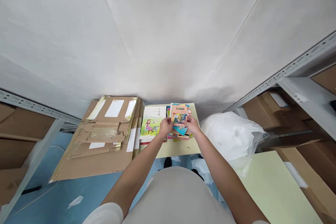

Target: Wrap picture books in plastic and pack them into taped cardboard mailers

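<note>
Between my hands is a small orange picture book [179,114] with a colourful scene on its cover. My left hand [166,126] grips its left edge and my right hand [192,124] its lower right edge. Below it lies a pile of mixed children's books, among them a blue one [181,130], partly covered by the held book and my hands. A larger white book [152,120], with a girl and an animal on a green field, lies just left of my left hand. All of this is over a pale yellow tabletop [172,149].
Flattened cardboard boxes [105,161] are stacked at the left. A big clear bag of white packing material [233,134] stands at the right, beside a pale green board [278,189]. Metal shelves with cartons [273,110] flank both sides. A white wall [162,42] rises behind the table.
</note>
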A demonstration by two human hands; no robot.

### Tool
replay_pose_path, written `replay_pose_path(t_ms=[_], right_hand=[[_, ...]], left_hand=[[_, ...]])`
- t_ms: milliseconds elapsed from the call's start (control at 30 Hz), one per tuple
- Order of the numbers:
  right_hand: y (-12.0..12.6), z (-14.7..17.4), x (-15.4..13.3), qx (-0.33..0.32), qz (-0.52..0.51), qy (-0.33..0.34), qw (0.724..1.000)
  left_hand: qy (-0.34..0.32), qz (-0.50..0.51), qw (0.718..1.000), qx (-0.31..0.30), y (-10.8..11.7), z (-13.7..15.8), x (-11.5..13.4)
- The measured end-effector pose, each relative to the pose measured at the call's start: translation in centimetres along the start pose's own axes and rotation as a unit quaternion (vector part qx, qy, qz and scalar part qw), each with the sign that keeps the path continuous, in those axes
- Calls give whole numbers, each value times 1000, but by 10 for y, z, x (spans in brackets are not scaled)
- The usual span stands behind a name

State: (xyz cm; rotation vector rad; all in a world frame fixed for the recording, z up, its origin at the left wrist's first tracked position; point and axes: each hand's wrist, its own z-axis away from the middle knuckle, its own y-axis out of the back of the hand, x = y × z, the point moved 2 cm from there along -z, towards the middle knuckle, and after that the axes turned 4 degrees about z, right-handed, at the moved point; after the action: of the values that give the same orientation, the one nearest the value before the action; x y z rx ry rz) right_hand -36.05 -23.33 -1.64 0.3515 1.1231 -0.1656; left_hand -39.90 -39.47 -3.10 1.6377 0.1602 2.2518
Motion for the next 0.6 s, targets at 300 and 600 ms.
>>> replay_pose_path(t_ms=[300,600], right_hand=[[1,37,-8,-7,-64,39,997],[46,98,-20,-45,-107,71,991]], left_hand=[[-57,152,986,-47,22,41,8],[23,227,961,-159,27,103,9]])
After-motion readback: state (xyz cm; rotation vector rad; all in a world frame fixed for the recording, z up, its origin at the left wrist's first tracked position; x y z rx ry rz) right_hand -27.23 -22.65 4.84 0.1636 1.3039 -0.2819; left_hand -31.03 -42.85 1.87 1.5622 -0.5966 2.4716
